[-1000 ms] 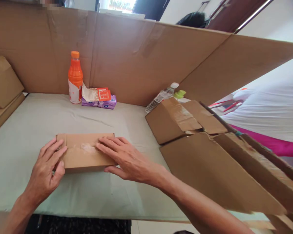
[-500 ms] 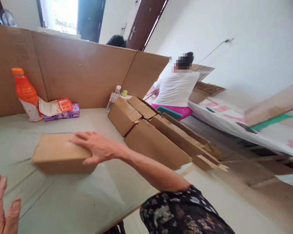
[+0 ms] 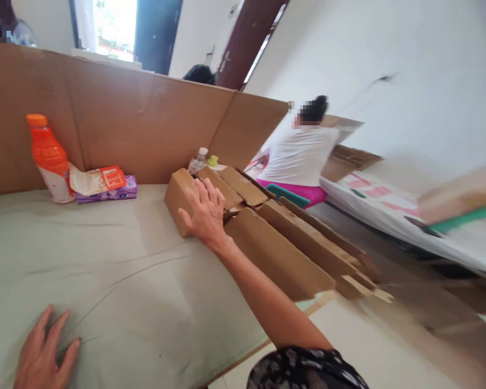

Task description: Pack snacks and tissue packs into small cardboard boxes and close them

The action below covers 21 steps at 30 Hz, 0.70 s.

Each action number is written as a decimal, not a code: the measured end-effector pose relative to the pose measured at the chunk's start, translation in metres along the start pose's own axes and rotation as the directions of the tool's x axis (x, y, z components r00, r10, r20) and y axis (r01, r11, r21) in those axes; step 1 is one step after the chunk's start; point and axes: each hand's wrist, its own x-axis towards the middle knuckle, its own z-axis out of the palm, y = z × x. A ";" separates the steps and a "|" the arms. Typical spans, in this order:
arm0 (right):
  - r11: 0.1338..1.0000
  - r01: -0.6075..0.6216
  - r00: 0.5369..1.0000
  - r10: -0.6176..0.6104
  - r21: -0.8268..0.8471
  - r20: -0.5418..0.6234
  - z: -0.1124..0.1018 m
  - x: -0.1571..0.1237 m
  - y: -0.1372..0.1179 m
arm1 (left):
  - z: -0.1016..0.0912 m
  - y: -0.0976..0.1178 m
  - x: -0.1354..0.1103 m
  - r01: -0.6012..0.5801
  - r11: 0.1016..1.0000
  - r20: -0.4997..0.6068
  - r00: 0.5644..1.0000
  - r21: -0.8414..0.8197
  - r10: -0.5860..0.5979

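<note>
— So, where does the small plain brown cardboard box [image 3: 177, 197] sit?

— Towards the far right of the pale green cloth-covered table [image 3: 117, 270], its right side against the row of larger brown cardboard boxes [image 3: 275, 254] that runs along the table's right edge. It looks closed, with blunt corners and bare, unprinted faces. It is tilted up, with one end towards the camera.

— And the right hand [image 3: 204, 213]?

— Laid over the box's near right side, fingers spread and stretched out flat. It presses rather than clasps; nothing is enclosed in it.

— The left hand [image 3: 44, 354]?

— Down at the near left, palm flat on the cloth, fingers splayed, holding nothing, well apart from the box.

— What else is about?

— An orange plastic drink bottle [image 3: 48, 159] stands at the far left against the tall brown cardboard wall [image 3: 137, 129], with a purple packet [image 3: 113, 192] just beside it. A clear water bottle [image 3: 197, 160] shows behind the box. Beyond the wall, a person in a white top [image 3: 303, 156] sits turned away.
</note>
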 end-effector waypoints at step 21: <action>0.624 0.530 0.764 -0.645 0.574 -0.005 0.100 -0.130 -0.188 | -0.278 -0.185 0.255 0.597 0.778 -0.493 0.746 0.195 -0.448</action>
